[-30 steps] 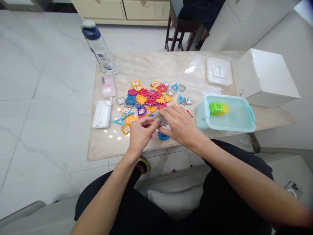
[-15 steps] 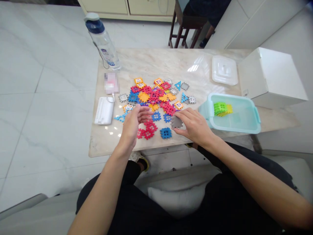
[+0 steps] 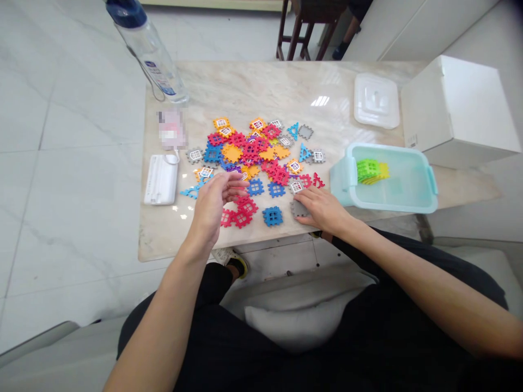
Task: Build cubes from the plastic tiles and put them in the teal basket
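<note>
Between the thumb and fingers of my right hand [image 3: 322, 209] is a grey square building tile [image 3: 299, 209], low at the table's near side. A blue pair of stacked tiles [image 3: 272, 216] lies to its left, and a grey tile with a white window [image 3: 296, 187] sits just beyond it. My left hand [image 3: 214, 204] hovers with loosely curved, parted fingers and nothing in them. Beside it are several red window tiles [image 3: 242, 216], partly hidden by the hand. Farther in lies a mixed heap of tiles, with yellow tiles [image 3: 232, 153] and blue tiles [image 3: 213, 152] among them.
A light teal bin [image 3: 392, 204] at right holds green tiles [image 3: 368, 170] and yellow ones. Behind it are a clear lid [image 3: 376, 103] and a white box [image 3: 461, 114]. At left stand a water bottle [image 3: 151, 60] and a white power bank [image 3: 161, 179]. A person's leg shows beyond a stool [image 3: 304, 22].
My right hand has lowered the grey tile towards the tabletop, a little to the right. My left hand stays raised, much as before. The view has shifted slightly.
</note>
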Demonstrator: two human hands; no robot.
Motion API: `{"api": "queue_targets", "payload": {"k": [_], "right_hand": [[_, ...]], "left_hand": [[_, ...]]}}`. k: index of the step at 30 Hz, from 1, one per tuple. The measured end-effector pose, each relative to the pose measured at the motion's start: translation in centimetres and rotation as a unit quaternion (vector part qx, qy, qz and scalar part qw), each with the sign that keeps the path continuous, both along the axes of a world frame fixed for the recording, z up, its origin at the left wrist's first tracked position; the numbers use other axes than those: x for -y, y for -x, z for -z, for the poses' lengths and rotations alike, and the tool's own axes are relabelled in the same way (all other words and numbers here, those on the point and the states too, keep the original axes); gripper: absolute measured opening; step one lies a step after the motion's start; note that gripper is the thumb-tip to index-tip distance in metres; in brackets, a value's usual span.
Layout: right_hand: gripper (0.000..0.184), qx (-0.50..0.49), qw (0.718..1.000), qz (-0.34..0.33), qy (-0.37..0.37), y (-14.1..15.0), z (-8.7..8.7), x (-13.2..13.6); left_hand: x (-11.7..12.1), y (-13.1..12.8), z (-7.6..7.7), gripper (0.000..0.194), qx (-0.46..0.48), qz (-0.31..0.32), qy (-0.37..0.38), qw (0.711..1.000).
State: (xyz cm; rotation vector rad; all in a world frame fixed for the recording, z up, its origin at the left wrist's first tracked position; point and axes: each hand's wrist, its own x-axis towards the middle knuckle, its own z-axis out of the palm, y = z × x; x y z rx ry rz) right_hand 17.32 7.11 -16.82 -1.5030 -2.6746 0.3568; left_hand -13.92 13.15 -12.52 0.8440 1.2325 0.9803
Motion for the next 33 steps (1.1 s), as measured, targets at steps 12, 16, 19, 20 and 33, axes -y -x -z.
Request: {"api": "queue_targets", "payload": {"k": [12,16,19,20,33], "right_hand": [[0.038,-0.017,0.999,0.017,0.041,0.5,0.6,0.0],[0.040,0.003,0.999,0.021,0.042,0.7,0.5,0.1],[0.047,0.023,0.998,0.024,0.044,0.8,0.1,0.2],[0.050,0.028,0.998,0.027,0.041,0.9,-0.2,0.2],[0.044,0.105,0.970,0.216,0.041,4.4,-1.7,-3.4]], "left_hand": [[0.4,-0.4,-0.7,0.027,-0.025,0.024,-0.001,0.999],[0.4,-0.2,-0.6,0.028,-0.028,0.025,0.000,0.999],[0.3,-0.1,-0.5,0.026,-0.029,0.022,0.001,0.999],[0.2,-0.1,-0.6,0.026,-0.030,0.023,0.000,0.999],[1.1,-1.3,-1.1,0.024,-0.022,0.057,-0.018,0.998]]}}
